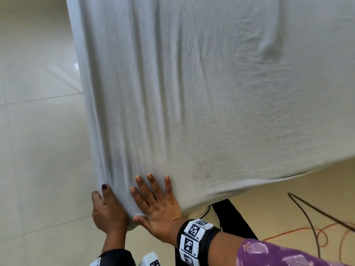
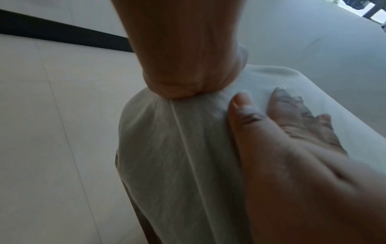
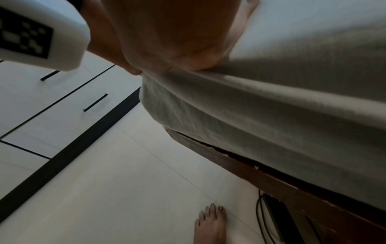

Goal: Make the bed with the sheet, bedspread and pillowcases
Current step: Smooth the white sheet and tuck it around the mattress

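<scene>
A white sheet (image 1: 192,93) covers the mattress, with long creases running toward the near-left corner. At that corner my left hand (image 1: 107,206) grips a bunch of the sheet, thumb on top and fingers hidden below the edge. In the left wrist view the left hand (image 2: 181,69) pulls the sheet (image 2: 177,156) taut down the corner. Just to its right, my right hand (image 1: 155,200) lies flat on the sheet with its fingers spread, and the right hand (image 2: 292,148) presses near the mattress edge. The sheet (image 3: 271,107) hangs over the mattress side.
Pale tiled floor (image 1: 38,150) lies left of the bed. An orange cable (image 1: 307,233) and a dark cable (image 1: 311,208) trail on the floor at the right. A wooden bed frame (image 3: 271,181), my bare foot (image 3: 211,222) and white wardrobe doors (image 3: 41,99) show below.
</scene>
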